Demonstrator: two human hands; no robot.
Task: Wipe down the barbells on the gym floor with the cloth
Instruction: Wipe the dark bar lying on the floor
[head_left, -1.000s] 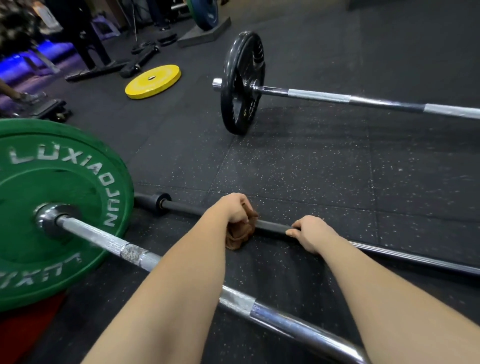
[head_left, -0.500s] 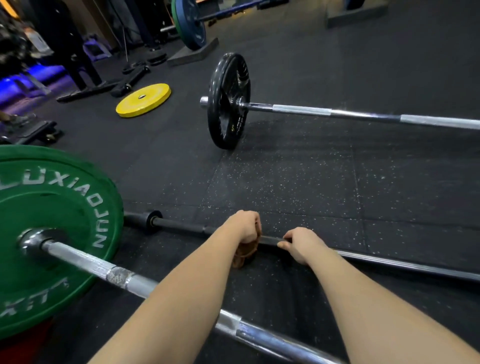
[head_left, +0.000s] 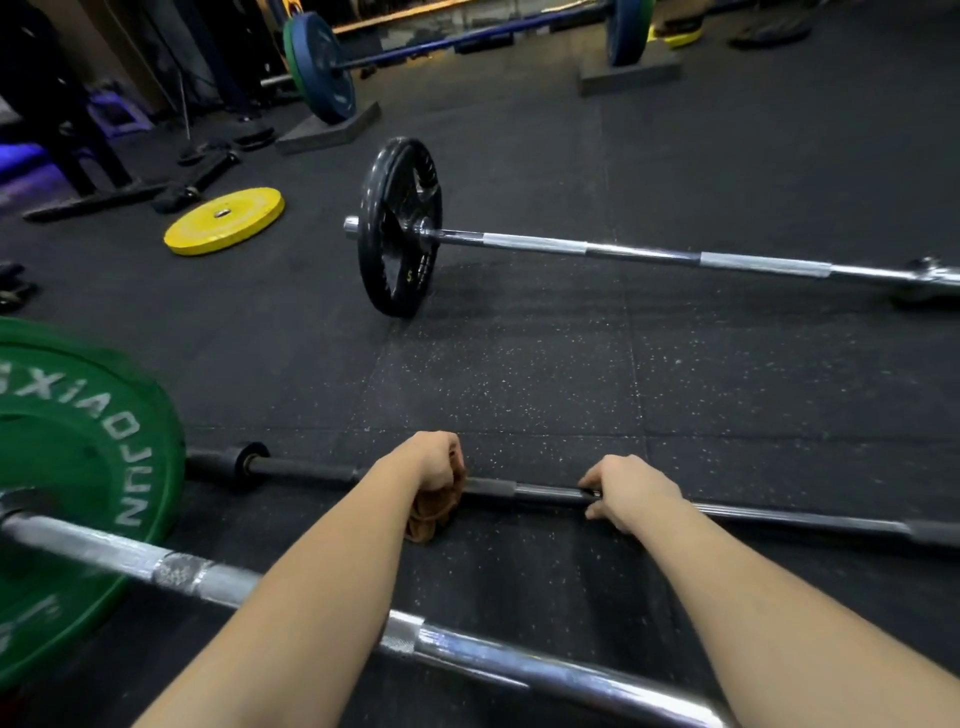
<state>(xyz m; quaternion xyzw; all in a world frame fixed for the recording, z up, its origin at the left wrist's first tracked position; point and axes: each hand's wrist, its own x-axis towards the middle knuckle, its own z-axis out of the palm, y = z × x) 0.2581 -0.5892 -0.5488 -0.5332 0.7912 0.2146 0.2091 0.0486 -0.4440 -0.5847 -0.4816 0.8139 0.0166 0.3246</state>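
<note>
A thin black barbell with no plates lies across the rubber floor in front of me. My left hand grips a brown cloth wrapped round this bar. To its right, my right hand curls over the same bar and holds it. Nearer to me, a chrome barbell with a green plate passes under both forearms. Farther off, a third barbell carries a black plate.
A yellow plate lies flat on the floor at the left. At the back, a barbell with blue plates rests on grey blocks. Dark straps and gear lie at the far left beside a rack.
My view has tilted up and shows more of the room. My left hand with the cloth has stayed near my right hand on the black bar, shifting slightly along it.
</note>
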